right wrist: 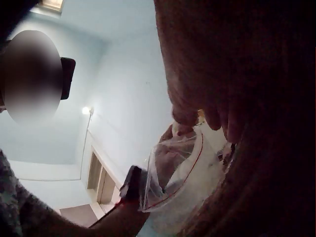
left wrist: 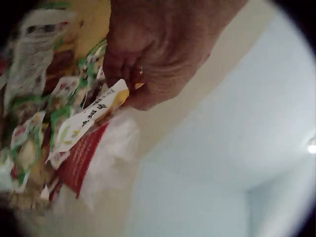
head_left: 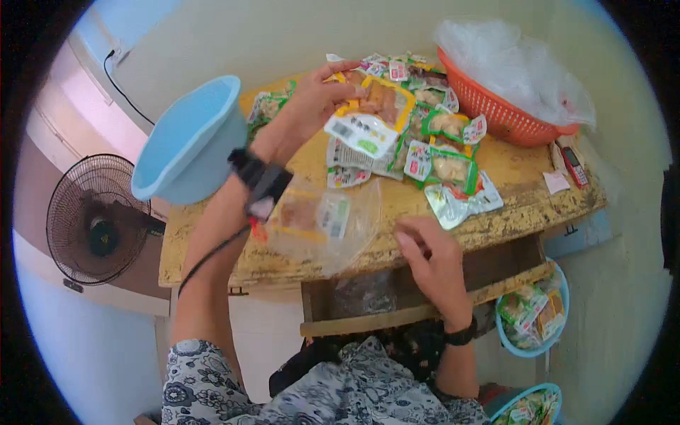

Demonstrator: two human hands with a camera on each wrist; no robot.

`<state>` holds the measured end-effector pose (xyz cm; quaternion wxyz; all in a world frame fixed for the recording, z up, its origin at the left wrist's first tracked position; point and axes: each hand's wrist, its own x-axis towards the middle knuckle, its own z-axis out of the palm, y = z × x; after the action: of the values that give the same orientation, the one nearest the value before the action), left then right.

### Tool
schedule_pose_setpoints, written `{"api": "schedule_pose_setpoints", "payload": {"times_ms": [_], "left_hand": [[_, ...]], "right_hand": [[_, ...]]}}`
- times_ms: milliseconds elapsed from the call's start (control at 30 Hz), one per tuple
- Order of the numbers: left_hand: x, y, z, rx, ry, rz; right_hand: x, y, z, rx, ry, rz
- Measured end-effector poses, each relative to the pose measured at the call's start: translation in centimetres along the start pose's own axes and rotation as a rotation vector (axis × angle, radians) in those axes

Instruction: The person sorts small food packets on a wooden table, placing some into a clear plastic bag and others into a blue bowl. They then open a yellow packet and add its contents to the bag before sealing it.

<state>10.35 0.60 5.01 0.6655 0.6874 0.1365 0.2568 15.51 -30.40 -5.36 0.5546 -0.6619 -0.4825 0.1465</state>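
Note:
My left hand [head_left: 312, 99] reaches over the yellow wooden table [head_left: 517, 188] and pinches a yellow-edged snack packet [head_left: 372, 117] above a pile of similar packets [head_left: 443, 152]. In the left wrist view the left hand [left wrist: 148, 64] grips that packet [left wrist: 94, 116] by its edge. My right hand [head_left: 428, 251] sits at the table's front edge and pinches the rim of a clear zip bag [head_left: 326, 223] that has a packet inside. From the right wrist the fingers [right wrist: 187, 116] hold the clear zip bag [right wrist: 173, 173] by its red-lined mouth.
A light blue basin [head_left: 188, 138] stands at the table's left end. An orange basket [head_left: 496, 106] holding plastic bags sits at the back right, with a small handset [head_left: 574, 166] near it. Two blue bowls [head_left: 531, 312] of packets lie below right. A fan [head_left: 92, 219] stands left.

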Motion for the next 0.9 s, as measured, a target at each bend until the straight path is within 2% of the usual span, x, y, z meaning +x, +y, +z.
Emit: {"api": "schedule_pose_setpoints", "payload": {"times_ms": [100, 167, 233, 267, 400, 467, 567, 600, 700, 800, 900], "left_hand": [[-6.9, 0.3, 4.3, 0.047, 0.074, 0.153], [-10.0, 0.0, 7.3, 0.018, 0.149, 0.27], [-12.0, -0.8, 9.3, -0.047, 0.145, 0.263], [-12.5, -0.9, 9.8, -0.078, 0.144, 0.263], [-12.0, -1.9, 9.4, 0.083, 0.155, 0.275], [-11.3, -1.7, 8.1, 0.198, 0.134, 0.203], [-9.3, -2.5, 7.7, 0.22, 0.005, 0.398], [-9.1, -2.3, 8.3, 0.137, -0.059, 0.378], [-7.6, -3.5, 8.6, 0.424, -0.152, 0.305], [-7.1, -4.1, 8.8, 0.899, -0.118, 0.24], [-9.1, -3.6, 9.3, 0.952, 0.103, 0.561]], "right_hand": [[0.1, -1.1, 0.3, 0.275, 0.001, 0.116], [-0.3, -0.7, 1.0, 0.544, 0.015, 0.075], [-0.9, -2.2, 2.5, 0.786, 0.044, 0.1], [-1.1, -2.2, 2.8, 0.655, 0.092, 0.176], [-1.4, -1.4, 1.8, 0.581, 0.37, 0.206], [-2.1, -1.2, 0.5, 0.449, 0.425, 0.148], [-3.4, 0.2, -0.7, 0.343, 0.439, 0.124], [-3.7, 0.1, -1.0, 0.317, 0.423, 0.125], [-4.7, 0.9, -1.9, 0.269, 0.381, 0.144], [-5.3, 1.1, -2.4, 0.328, 0.406, 0.189], [-5.4, 1.7, -2.9, 0.447, 0.47, 0.237]]}}
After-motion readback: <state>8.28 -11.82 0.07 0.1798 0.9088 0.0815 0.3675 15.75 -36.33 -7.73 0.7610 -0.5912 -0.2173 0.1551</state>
